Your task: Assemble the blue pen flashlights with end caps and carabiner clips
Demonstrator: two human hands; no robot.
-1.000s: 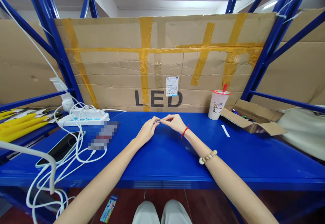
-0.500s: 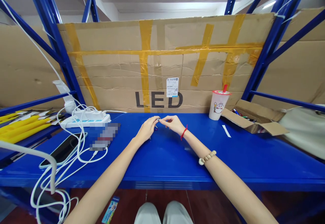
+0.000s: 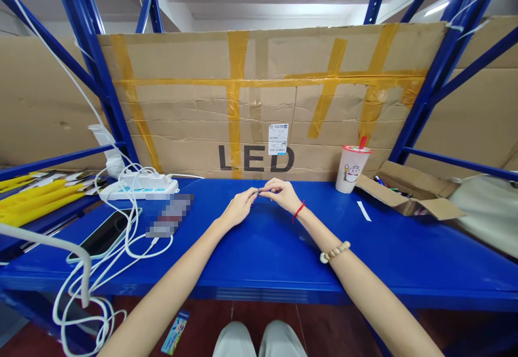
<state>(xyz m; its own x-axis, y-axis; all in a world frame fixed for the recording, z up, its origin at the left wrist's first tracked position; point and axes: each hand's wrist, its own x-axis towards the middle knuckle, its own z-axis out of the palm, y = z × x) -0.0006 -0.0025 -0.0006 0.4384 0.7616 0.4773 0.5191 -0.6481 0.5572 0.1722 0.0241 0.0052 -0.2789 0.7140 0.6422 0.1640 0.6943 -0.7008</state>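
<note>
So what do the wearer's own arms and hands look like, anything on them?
The left hand and right hand are ungloved, and no sleeves show on either arm. The right wrist has a thin red cord; farther up that arm sits a pale beaded bracelet. I see no bracelet on the left.

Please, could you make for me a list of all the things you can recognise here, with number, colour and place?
Small item: one, dark, centre, too small to identify
Shelf: one, blue, centre
Frame posts: several, blue, both sides
LED cardboard: one, brown, back
Label: one, white, on cardboard
Cup: one, white with red lid, right
Open carton: one, brown, right of cup
Paper strip: one, white, before carton
Power strip: one, white, left
Phone: one, black, left
Cables: several, white, left
Yellow pieces: several, yellow, far left
Packet: one, blue, floor
Bracelets: two, red and beige, right arm
Left hand: one, bare, pinching item
Right hand: one, bare, pinching item
</note>
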